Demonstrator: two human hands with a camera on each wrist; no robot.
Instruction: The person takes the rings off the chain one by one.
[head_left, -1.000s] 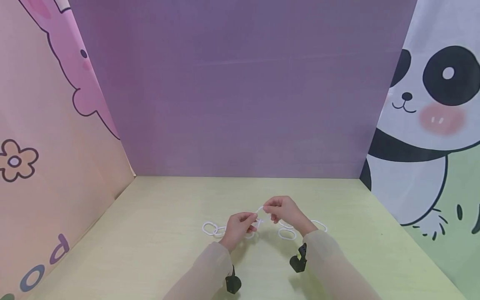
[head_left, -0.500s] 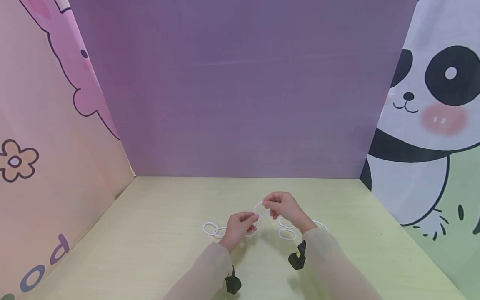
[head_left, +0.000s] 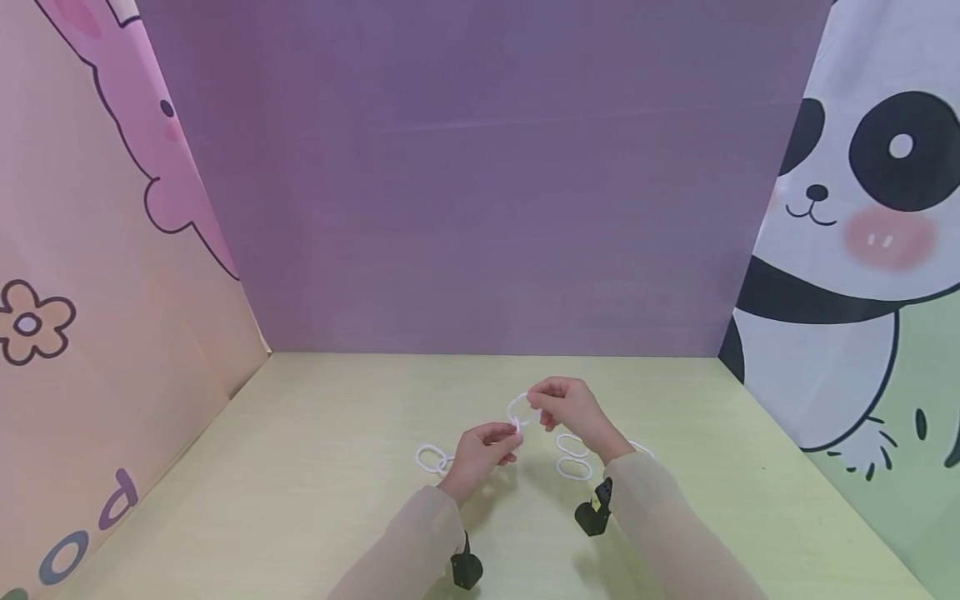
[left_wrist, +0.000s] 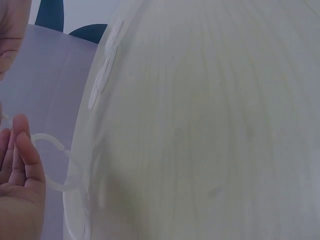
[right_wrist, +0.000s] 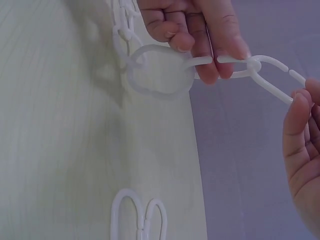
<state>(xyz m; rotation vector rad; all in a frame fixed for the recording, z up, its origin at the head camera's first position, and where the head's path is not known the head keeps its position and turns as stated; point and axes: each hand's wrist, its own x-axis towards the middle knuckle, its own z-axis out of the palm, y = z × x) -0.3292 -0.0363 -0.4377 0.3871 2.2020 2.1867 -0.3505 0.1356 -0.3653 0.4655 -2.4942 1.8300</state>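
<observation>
Between finger and thumb, my left hand (head_left: 480, 454) pinches a white plastic chain link (right_wrist: 233, 59). A further link (right_wrist: 165, 95) hangs from it, and the chain (head_left: 431, 457) runs down to the table on the left. My right hand (head_left: 572, 412) pinches another white link (right_wrist: 270, 89), higher and a little to the right. In the right wrist view this link hooks through the one in my left hand, and a small gap shows in its side. Fingers cover part of both links.
Loose white links (head_left: 574, 468) lie on the pale wooden table (head_left: 337, 417) below my right hand; one more (head_left: 642, 450) is partly behind the right wrist. A purple panel (head_left: 480, 183) stands along the back edge, with printed cloth walls at both sides.
My right hand has moved up and away with its link, so more of that loop shows. The left hand stays nearly in place, while the chain end on the table has slid right.
</observation>
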